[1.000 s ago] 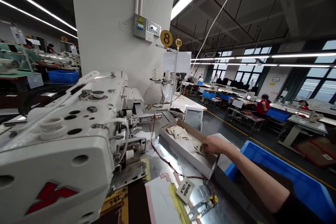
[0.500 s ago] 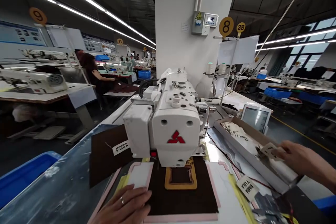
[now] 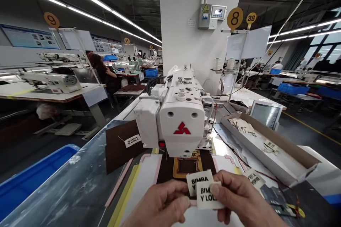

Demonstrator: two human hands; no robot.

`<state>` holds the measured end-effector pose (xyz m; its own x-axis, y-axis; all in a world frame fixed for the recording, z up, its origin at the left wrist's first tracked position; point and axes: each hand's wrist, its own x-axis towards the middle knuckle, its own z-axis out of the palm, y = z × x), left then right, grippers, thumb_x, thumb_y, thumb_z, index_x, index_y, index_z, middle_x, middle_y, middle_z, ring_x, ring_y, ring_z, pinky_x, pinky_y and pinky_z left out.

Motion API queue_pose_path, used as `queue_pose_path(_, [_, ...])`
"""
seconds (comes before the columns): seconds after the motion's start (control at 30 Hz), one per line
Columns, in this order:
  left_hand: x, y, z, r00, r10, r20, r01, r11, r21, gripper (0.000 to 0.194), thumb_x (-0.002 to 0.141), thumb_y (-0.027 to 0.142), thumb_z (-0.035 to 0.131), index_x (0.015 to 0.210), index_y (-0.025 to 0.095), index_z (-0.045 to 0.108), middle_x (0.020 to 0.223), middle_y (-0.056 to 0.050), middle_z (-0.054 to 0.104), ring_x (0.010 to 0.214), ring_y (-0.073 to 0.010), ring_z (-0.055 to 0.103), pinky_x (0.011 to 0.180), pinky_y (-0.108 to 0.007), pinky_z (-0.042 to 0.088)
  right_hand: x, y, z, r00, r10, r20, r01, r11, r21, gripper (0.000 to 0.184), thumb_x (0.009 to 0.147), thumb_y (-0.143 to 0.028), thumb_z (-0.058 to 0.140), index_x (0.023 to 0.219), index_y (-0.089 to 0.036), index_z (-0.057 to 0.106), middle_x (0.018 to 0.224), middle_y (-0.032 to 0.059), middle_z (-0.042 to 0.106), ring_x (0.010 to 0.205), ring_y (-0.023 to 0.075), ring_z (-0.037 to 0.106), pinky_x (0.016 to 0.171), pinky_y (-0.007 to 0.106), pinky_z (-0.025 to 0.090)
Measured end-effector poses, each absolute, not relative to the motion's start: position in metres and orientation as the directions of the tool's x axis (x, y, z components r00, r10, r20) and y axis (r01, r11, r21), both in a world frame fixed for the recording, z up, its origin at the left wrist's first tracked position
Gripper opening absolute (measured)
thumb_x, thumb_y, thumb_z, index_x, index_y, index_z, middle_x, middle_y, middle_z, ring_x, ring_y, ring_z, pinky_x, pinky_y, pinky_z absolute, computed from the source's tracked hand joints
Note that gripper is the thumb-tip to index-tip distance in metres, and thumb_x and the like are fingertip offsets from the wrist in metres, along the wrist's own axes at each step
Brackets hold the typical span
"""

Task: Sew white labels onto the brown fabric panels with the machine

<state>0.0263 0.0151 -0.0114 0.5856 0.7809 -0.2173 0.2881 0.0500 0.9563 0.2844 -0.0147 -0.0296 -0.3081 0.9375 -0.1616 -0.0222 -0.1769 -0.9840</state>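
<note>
Two cream labels printed "BIMBA Y LOLA" overlap in front of the sewing machine [image 3: 182, 113]. My right hand [image 3: 237, 197] pinches them between thumb and fingers, the front label [image 3: 205, 202] lower than the rear label [image 3: 199, 176]. From the left, my left hand [image 3: 165, 200] has its fingers curled and closed at the rear label's left edge. Beneath the machine head, a yellow-brown frame [image 3: 175, 172] lies on dark brown material [image 3: 165, 170]. The hands and labels hide part of the white, pink-edged template [image 3: 147, 170].
A long cardboard box [image 3: 266, 161] with several labels stands right. Another label [image 3: 254, 177] and a small tool [image 3: 279, 207] lie near my right hand. A brown panel [image 3: 118, 154] bearing a label [image 3: 132, 141] sits left, beyond a blue bin [image 3: 39, 173].
My right hand has moved from the box to the front of the machine with labels in it. My left hand has left the template and come towards them.
</note>
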Motion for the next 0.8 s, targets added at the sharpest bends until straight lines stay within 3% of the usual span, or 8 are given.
queue_pose_path(0.1, [0.036,0.024,-0.019,0.613,0.756,-0.23,0.16,0.167,0.973,0.056,0.093,0.068,0.067,0.115,0.016,0.071,0.097,-0.008,0.075,0.084,-0.0224,0.071,0.075,-0.029,0.056,0.278,-0.016,-0.04,-0.341,0.924,-0.175,-0.032,-0.198,-0.98,0.052,0.094,-0.069,0.07,0.092,-0.017,0.067,0.079,0.0016,0.068,0.063,0.0115,0.062,0.059,0.023,0.048])
queue_pose_path(0.27, [0.041,0.03,-0.042,0.573,0.758,-0.314,0.132,0.292,0.947,0.062,0.083,0.075,0.071,0.086,0.014,0.066,0.08,-0.011,0.075,0.068,-0.0203,0.07,0.062,-0.027,0.053,0.286,-0.016,-0.047,-0.346,0.918,-0.193,0.019,-0.199,-0.98,0.054,0.097,-0.069,0.066,0.097,-0.016,0.069,0.08,0.0027,0.069,0.058,0.0106,0.06,0.055,0.022,0.047])
queue_pose_path(0.4, [0.038,0.03,-0.043,0.553,0.75,-0.364,0.17,0.325,0.93,0.06,0.083,0.073,0.072,0.087,0.013,0.069,0.091,-0.013,0.077,0.071,-0.021,0.073,0.062,-0.026,0.053,0.347,0.001,-0.042,-0.01,0.99,-0.14,0.301,-0.131,-0.945,0.055,0.099,-0.071,0.06,0.109,-0.018,0.071,0.076,0.0016,0.068,0.059,0.0147,0.061,0.052,0.025,0.045])
queue_pose_path(0.5, [0.035,0.031,-0.04,0.552,0.737,-0.39,0.186,0.347,0.919,0.061,0.084,0.073,0.072,0.089,0.013,0.07,0.094,-0.014,0.078,0.075,-0.023,0.075,0.063,-0.027,0.055,0.407,0.018,-0.041,0.19,0.981,0.041,0.691,-0.104,-0.715,0.052,0.102,-0.065,0.051,0.113,-0.018,0.072,0.071,0.0036,0.067,0.058,0.0212,0.063,0.053,0.031,0.046])
queue_pose_path(0.57, [0.034,0.031,-0.039,0.56,0.731,-0.389,0.185,0.348,0.919,0.062,0.083,0.075,0.073,0.088,0.013,0.069,0.096,-0.015,0.079,0.075,-0.0232,0.076,0.063,-0.026,0.055,0.425,0.02,-0.041,0.269,0.942,0.199,0.851,-0.135,-0.507,0.053,0.101,-0.06,0.049,0.125,-0.018,0.07,0.097,0.0138,0.074,0.07,0.0282,0.07,0.057,0.036,0.048])
queue_pose_path(0.63, [0.034,0.03,-0.04,0.584,0.719,-0.377,0.196,0.326,0.925,0.065,0.084,0.078,0.071,0.087,0.013,0.069,0.093,-0.014,0.078,0.073,-0.0227,0.075,0.062,-0.026,0.054,0.417,0.011,-0.041,0.313,0.893,0.325,0.893,-0.16,-0.42,0.053,0.101,-0.058,0.047,0.134,-0.021,0.068,0.123,0.0186,0.071,0.077,0.0305,0.072,0.058,0.037,0.048])
queue_pose_path(0.7, [0.035,0.027,-0.041,0.619,0.696,-0.364,0.225,0.287,0.931,0.067,0.088,0.079,0.067,0.087,0.013,0.07,0.085,-0.012,0.077,0.071,-0.0218,0.073,0.062,-0.025,0.054,0.385,-0.007,-0.039,0.267,0.898,0.35,0.874,-0.073,-0.48,0.047,0.102,-0.06,0.048,0.127,-0.027,0.072,0.121,0.0135,0.073,0.07,0.0253,0.07,0.057,0.035,0.049])
queue_pose_path(0.8, [0.034,0.024,-0.042,0.684,0.64,-0.348,0.231,0.262,0.937,0.062,0.096,0.076,0.062,0.09,0.015,0.07,0.08,-0.008,0.074,0.074,-0.0215,0.071,0.067,-0.027,0.054,0.321,-0.031,-0.039,-0.07,0.996,0.052,0.544,0.082,-0.835,0.048,0.101,-0.063,0.057,0.125,-0.025,0.072,0.097,0.0063,0.075,0.068,0.02,0.067,0.061,0.029,0.051])
